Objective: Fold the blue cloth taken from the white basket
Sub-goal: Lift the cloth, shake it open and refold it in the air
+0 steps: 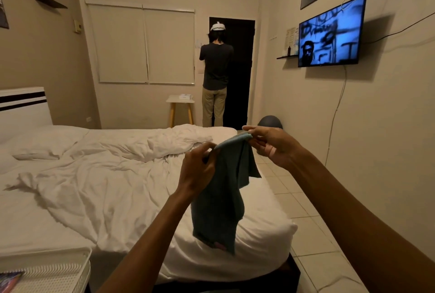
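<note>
The white basket (55,278) sits at the bottom left, well below and to the left of the left hand (197,170), with its rim just beside the near edge of the bed (94,186). The bed's rumpled white sheet spreads out to the left of and beneath both hands, and it offers a wide flat stretch to the left of the left hand. The bed's right edge runs under the hands, and its near corner lies below them.

The left hand is raised over the bed. Its fingers are curled and pinch the left end of the top edge of the blue cloth (226,198). The cloth is in the air between the two hands, and its top edge forms a short, taut band from one hand to the other. The rest hangs below the hands in loose, bunched folds. One side flap hangs under the right hand, and the lowest hem reaches down in front of the bed's near corner. It is not clear whether the hem touches the sheet.

The right hand (270,144) is slightly higher and just beside the left. It pinches the right end of the same edge between thumb and fingertips, and the other fingers are loosely curled. To the right of and below this hand, pale floor tiles (306,198) run along the wall and form an open strip beside the bed.
</note>
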Tool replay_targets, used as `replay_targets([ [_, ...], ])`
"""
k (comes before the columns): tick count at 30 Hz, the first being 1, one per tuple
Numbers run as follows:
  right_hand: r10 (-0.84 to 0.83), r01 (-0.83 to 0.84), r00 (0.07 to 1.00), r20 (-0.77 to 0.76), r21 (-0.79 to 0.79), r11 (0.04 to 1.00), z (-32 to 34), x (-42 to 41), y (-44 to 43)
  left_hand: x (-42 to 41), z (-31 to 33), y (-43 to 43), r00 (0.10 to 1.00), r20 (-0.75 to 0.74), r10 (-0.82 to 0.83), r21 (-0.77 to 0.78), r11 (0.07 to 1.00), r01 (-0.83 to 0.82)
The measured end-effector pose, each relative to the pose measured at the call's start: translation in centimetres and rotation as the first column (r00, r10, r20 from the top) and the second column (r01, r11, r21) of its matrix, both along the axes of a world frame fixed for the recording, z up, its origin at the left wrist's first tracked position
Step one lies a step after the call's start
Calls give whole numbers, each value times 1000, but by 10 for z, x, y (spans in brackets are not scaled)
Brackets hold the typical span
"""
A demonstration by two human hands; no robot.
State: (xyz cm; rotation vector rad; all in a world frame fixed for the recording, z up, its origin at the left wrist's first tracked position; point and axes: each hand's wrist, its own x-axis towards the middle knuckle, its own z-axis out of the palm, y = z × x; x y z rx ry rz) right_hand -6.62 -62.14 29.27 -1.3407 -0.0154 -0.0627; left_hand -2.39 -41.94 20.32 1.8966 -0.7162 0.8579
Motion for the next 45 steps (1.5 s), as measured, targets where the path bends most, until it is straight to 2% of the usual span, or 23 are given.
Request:
replay_targets([
  [3,21,-20,1000,17,-59,998,3,-1,-12,13,26,2,998,-20,-52,25,998,52],
  [8,88,-52,987,133,-255,965,-7,-3,-18,22,53,10,996,-24,-91,73,993,92],
  [12,53,78,956,287,-426,901,-12,-2,-6,18,62,15,992,-86,-92,60,993,97],
  [16,-23,244,897,441,-451,858,-11,0,4,16,67,23,989,-115,-94,46,994,100],
  [20,68,260,878,474,-591,764,-8,5,9,14,71,28,989,-119,-88,69,993,96],
  [26,52,233,865,499,-492,839,-3,3,11,16,73,33,991,-107,-79,118,989,92],
  [30,27,275,852,522,-492,826,8,1,9,13,74,37,987,-145,-74,142,985,95],
  [34,57,258,850,523,-508,822,16,-1,11,5,66,43,952,-267,-148,121,975,186],
  [39,14,307,837,547,-491,815,28,-3,12,3,26,64,865,-496,-73,181,966,185],
  [45,-82,377,831,551,-447,811,36,-4,-12,3,4,94,793,-605,-73,150,967,204],
])
